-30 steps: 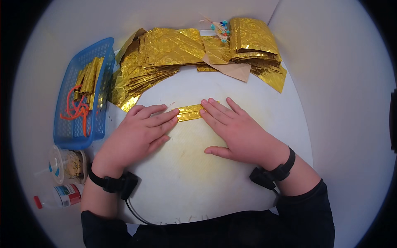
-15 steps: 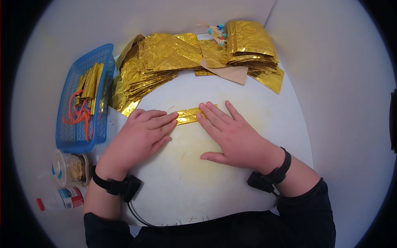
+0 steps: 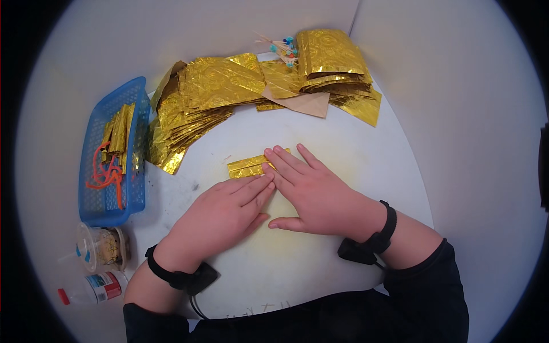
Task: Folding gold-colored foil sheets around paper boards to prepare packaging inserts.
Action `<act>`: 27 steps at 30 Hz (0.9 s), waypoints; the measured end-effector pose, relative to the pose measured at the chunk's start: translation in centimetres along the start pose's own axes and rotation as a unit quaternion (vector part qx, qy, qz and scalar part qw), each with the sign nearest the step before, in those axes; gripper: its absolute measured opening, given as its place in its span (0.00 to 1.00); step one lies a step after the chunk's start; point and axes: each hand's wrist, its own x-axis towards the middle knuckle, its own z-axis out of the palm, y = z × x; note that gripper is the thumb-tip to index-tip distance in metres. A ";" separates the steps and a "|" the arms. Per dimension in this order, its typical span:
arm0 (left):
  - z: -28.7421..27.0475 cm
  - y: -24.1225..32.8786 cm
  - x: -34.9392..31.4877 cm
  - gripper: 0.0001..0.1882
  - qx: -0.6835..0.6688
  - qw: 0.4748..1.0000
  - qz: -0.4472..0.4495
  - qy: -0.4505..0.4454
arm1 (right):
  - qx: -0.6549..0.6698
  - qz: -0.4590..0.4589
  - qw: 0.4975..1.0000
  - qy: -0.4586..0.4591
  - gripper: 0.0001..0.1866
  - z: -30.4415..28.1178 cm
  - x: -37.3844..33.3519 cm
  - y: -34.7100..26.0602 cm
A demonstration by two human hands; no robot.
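A narrow folded strip of gold foil paper (image 3: 242,167) lies flat on the white table, with a lengthwise crease showing. My right hand (image 3: 317,191) is open, its fingers stretched over the strip's right part and its thumb apart on the table. My left hand (image 3: 226,208) is open too, palm down, with its outstretched fingertips at the strip's near edge and meeting the right fingers. The right end of the strip is mostly covered by my right fingers.
Stacks of gold foil paper (image 3: 220,83) and a thicker gold bundle (image 3: 331,54) line the table's far edge. Picks with coloured tips (image 3: 286,51) lie between them. On the left are a blue basket (image 3: 139,143) holding folded gold pieces and orange cord, a clear tub (image 3: 88,247), and a plastic bottle (image 3: 86,290).
My left hand has slid right, off the strip's left end, to meet my right fingers. My right hand stays over the strip. The whole view has shifted slightly.
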 end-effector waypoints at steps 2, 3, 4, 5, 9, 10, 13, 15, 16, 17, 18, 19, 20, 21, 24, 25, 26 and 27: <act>0.3 -0.3 -0.3 0.33 -0.006 1.000 -0.006 -0.006 | -0.006 -0.005 1.000 0.011 0.55 0.1 -0.1 0.1; 0.5 -0.5 -0.5 0.32 -0.005 1.000 -0.014 0.001 | -0.005 -0.004 1.000 0.011 0.55 0.1 0.0 0.1; 0.6 -0.6 -0.6 0.31 -0.005 1.000 -0.023 0.008 | -0.004 -0.007 1.000 0.011 0.55 0.1 0.0 0.1; 0.4 -0.5 -0.6 0.31 -0.006 1.000 -0.024 0.008 | -0.003 -0.009 1.000 0.010 0.55 0.1 0.0 0.1; 0.1 -0.1 -0.2 0.26 -0.030 0.997 -0.064 0.026 | -0.005 -0.003 1.000 0.006 0.55 0.0 0.0 -0.1; 0.1 0.0 -0.2 0.24 -0.029 0.997 -0.068 0.035 | -0.003 0.000 1.000 -0.001 0.56 -0.1 0.0 -0.1; -0.3 0.1 -0.3 0.18 -0.036 0.994 -0.098 0.040 | 0.000 0.003 1.000 -0.008 0.57 -0.2 0.0 -0.1; -0.4 -0.1 -0.7 0.16 -0.030 0.993 -0.106 0.041 | 0.000 0.002 1.000 -0.007 0.57 -0.1 0.0 0.0; -0.5 -0.3 -0.8 0.14 -0.024 0.992 -0.113 0.044 | 0.002 -0.002 1.000 0.003 0.56 0.0 0.0 0.1; -0.6 -0.2 -1.0 0.14 -0.024 0.992 -0.113 0.044 | 0.004 -0.007 1.000 0.012 0.55 0.0 -0.1 0.2; -0.7 -0.1 -1.3 0.12 -0.019 0.990 -0.127 0.049 | 0.004 -0.007 1.000 0.013 0.55 0.0 -0.1 0.1; -0.9 0.0 -1.4 0.11 -0.014 0.988 -0.141 0.055 | 0.005 -0.006 1.000 0.012 0.55 0.0 -0.1 0.1; -1.1 -0.1 -1.5 0.11 -0.013 0.988 -0.141 0.054 | 0.005 -0.006 1.000 0.011 0.55 0.0 0.0 0.1; -1.2 -0.2 -1.6 0.10 -0.019 0.985 -0.163 0.047 | 0.006 -0.006 1.000 0.011 0.55 0.0 0.0 0.1; -1.7 -0.4 -1.9 0.09 -0.026 0.981 -0.188 0.041 | 0.006 -0.002 1.000 0.004 0.55 -0.1 0.0 0.2; -1.9 -0.5 -2.0 0.09 -0.027 0.980 -0.191 0.044 | 0.006 -0.004 1.000 0.005 0.55 -0.1 -0.1 0.2; -2.0 -0.5 -2.0 0.09 -0.026 0.980 -0.190 0.044 | 0.006 -0.006 1.000 0.007 0.55 -0.2 -0.1 0.2; -2.0 -0.7 -1.9 0.09 -0.017 0.983 -0.175 0.043 | 0.006 -0.006 1.000 0.008 0.55 -0.2 -0.1 0.3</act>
